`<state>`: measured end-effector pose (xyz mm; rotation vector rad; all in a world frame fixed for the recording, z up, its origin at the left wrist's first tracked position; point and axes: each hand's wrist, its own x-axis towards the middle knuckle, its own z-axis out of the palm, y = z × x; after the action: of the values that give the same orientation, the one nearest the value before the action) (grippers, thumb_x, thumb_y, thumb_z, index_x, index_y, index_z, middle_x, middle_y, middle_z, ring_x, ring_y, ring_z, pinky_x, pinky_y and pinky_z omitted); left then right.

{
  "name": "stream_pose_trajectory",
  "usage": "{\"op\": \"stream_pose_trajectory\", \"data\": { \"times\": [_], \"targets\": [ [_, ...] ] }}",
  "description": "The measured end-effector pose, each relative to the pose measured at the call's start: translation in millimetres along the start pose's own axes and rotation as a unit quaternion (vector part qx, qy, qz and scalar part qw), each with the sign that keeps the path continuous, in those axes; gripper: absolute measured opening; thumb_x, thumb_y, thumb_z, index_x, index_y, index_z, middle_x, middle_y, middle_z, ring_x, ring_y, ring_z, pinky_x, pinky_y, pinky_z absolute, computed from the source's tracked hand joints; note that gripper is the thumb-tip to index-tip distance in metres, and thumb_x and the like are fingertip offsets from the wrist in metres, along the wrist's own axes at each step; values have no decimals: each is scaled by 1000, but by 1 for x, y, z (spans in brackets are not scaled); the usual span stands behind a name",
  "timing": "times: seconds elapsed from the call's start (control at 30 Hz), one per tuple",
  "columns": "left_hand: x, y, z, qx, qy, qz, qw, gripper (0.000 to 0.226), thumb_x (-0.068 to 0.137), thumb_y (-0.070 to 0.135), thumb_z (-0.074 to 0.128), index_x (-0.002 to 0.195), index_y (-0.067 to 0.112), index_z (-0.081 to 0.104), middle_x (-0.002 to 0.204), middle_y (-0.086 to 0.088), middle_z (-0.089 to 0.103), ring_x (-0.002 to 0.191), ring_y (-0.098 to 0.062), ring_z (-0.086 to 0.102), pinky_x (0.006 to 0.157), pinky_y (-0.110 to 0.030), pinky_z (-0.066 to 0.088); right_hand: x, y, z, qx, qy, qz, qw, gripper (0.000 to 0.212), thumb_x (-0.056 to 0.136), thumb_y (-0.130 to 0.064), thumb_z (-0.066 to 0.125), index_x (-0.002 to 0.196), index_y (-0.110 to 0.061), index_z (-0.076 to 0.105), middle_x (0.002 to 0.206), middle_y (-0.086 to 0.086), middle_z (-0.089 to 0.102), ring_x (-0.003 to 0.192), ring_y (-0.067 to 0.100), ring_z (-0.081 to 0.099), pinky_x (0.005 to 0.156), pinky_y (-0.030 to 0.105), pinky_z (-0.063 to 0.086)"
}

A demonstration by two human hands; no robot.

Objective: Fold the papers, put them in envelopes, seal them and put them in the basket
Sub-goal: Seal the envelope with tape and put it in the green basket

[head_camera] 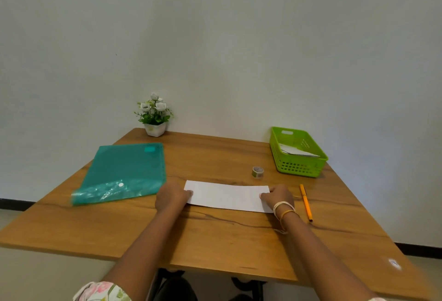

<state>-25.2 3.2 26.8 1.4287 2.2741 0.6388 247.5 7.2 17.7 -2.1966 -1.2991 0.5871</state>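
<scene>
A white folded paper [227, 196] lies flat as a long strip in the middle of the wooden table [215, 236]. My left hand [171, 197] grips its left end with curled fingers. At the right end my right hand [278, 197] holds the paper the same way. A green basket [299, 165] stands at the back right with white envelopes [295, 152] inside. A small roll of tape [257, 171] sits between the paper and the basket.
A teal plastic folder [124, 171] lies at the left of the table. An orange pen [306, 202] lies right of my right hand. A small potted plant [155, 115] stands at the back edge against the wall.
</scene>
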Motion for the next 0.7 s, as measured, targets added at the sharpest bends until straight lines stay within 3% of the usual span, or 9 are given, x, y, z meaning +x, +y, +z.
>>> {"op": "stream_pose_trajectory", "data": {
  "times": [0.1, 0.17, 0.23, 0.37, 0.43, 0.57, 0.7],
  "targets": [
    [-8, 4, 9, 56, 46, 14, 997, 38, 86, 43, 65, 106, 12, 58, 107, -9, 59, 96, -25, 59, 70, -32, 46, 0, -4, 1, -38, -7, -8, 999, 13, 80, -29, 67, 77, -17, 62, 81, 12, 59, 85, 32, 60, 53, 26, 36],
    [-16, 7, 20, 103, 103, 20, 989, 52, 86, 48, 63, 120, 12, 50, 116, -12, 49, 100, -24, 54, 75, -31, 48, 3, -9, 3, -64, 7, -6, 998, 26, 82, -29, 64, 100, -10, 66, 109, 16, 64, 104, 34, 59, 70, 30, 46],
    [-22, 13, 31, 136, 157, 69, 976, 56, 85, 52, 60, 123, 12, 48, 118, -12, 47, 102, -22, 50, 81, -31, 48, 6, -18, 4, -68, 47, -34, 996, 31, 84, -25, 59, 110, -10, 63, 119, 18, 60, 110, 36, 56, 80, 34, 48],
    [-24, 23, 56, 71, 168, 258, 949, 41, 91, 40, 56, 124, 16, 52, 120, -10, 51, 109, -24, 50, 93, -37, 39, 22, -38, 9, -35, 70, -104, 991, 30, 89, -23, 57, 118, -17, 58, 119, 18, 55, 108, 36, 55, 84, 36, 47],
    [-25, 24, 66, 43, 159, 316, 934, 34, 91, 34, 58, 118, 14, 56, 116, -9, 53, 103, -25, 54, 90, -37, 42, 33, -43, 12, -51, 57, -117, 990, 30, 90, -25, 58, 119, -21, 58, 120, 16, 56, 109, 34, 56, 85, 36, 48],
    [-25, 21, 73, 2, 153, 364, 919, 24, 91, 30, 58, 111, 16, 60, 109, -5, 58, 92, -22, 58, 80, -34, 50, 49, -36, 16, -69, 37, -119, 990, 30, 91, -25, 59, 120, -22, 62, 123, 11, 61, 113, 31, 57, 90, 35, 48],
    [-22, 20, 70, -82, 146, 389, 906, 21, 94, 32, 55, 108, 20, 65, 106, 3, 63, 92, -15, 59, 78, -29, 50, 34, -37, 28, 37, 71, -187, 979, 17, 82, -23, 68, 97, -15, 72, 99, 9, 71, 93, 26, 64, 78, 32, 49]
  ]
}}
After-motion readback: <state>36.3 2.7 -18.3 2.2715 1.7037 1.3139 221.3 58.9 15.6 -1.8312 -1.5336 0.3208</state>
